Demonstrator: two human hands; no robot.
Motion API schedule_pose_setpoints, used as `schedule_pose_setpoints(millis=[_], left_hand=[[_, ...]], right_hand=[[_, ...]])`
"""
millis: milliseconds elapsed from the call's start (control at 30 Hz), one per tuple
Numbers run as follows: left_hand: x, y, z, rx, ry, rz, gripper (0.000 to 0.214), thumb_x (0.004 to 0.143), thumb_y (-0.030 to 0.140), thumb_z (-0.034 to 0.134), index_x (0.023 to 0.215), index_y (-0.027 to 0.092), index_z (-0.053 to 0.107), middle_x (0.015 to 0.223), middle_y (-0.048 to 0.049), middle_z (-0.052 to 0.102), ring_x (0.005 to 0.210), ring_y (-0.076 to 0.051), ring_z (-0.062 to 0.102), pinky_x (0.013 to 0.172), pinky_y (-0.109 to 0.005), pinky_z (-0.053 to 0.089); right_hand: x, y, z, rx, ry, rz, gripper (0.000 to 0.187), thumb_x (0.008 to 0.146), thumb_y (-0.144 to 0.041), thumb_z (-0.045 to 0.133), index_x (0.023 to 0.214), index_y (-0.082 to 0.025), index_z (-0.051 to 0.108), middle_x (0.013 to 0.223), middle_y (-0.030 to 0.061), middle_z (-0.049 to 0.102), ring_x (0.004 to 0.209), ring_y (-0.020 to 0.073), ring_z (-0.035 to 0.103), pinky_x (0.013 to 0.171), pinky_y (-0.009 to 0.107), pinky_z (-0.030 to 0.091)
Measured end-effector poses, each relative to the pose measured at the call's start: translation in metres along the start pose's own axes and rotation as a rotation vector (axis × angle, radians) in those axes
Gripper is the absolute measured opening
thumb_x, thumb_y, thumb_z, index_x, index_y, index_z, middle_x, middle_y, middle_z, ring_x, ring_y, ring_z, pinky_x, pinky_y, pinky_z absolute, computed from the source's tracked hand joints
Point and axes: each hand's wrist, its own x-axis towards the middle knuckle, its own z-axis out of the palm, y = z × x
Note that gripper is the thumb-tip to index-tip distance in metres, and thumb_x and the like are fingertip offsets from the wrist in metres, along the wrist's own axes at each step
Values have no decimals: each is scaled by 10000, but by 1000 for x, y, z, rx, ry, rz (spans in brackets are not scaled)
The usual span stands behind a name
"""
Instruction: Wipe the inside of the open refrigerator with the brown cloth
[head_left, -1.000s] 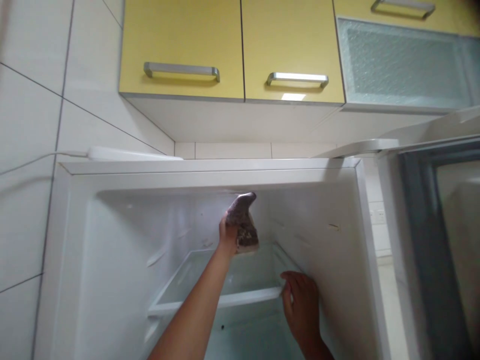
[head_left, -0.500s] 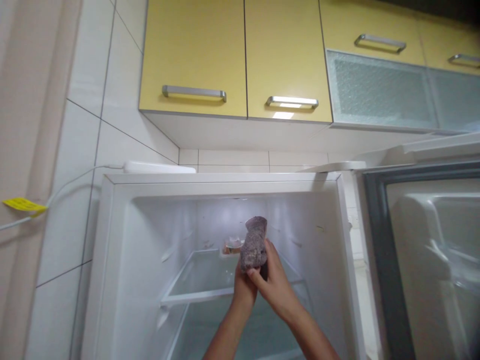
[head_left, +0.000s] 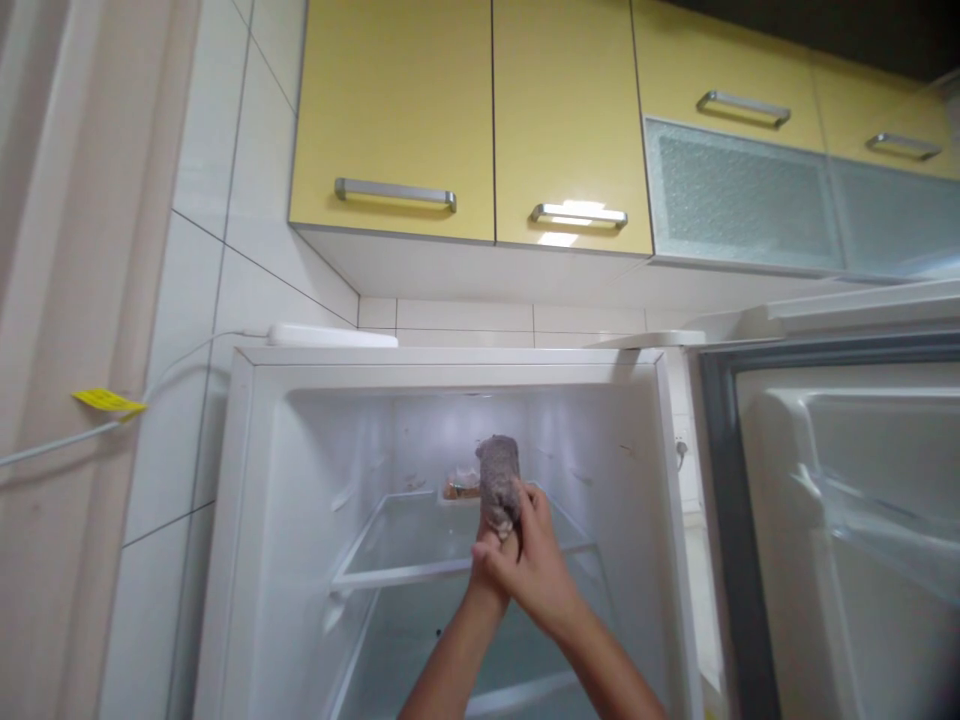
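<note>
Both my hands meet in front of an open white fridge. A grey speckled cloth stands up out of them. My left hand is closed on the cloth's lower end and is mostly covered by the other hand. My right hand wraps over it, fingers pressed round the same end of the cloth. Behind them lies a glass shelf. At the shelf's back sits a small food package.
The fridge door stands open at the right. Yellow wall cabinets with metal handles hang above. A white device with a cord rests on the fridge top. Tiled wall and a beige curtain are at the left.
My left hand drew the cloth back from the upper rear of the fridge. My right hand left the shelf's edge and closed over the cloth. The view pulled back.
</note>
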Motion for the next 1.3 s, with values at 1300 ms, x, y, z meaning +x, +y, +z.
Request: schedule_pose_setpoints(millis=[1300], left_hand=[[-46,44,-164,1727,76,698,260,958,249,496,1091,193,712,1098,-61,776,1049,-243,690,954,-454,467]], right_hand=[[150,55,-47,-1227,-568,-121,511,930,-97,363,1424,-163,479,1430,215,524,1327,294,475,1087,480,400]])
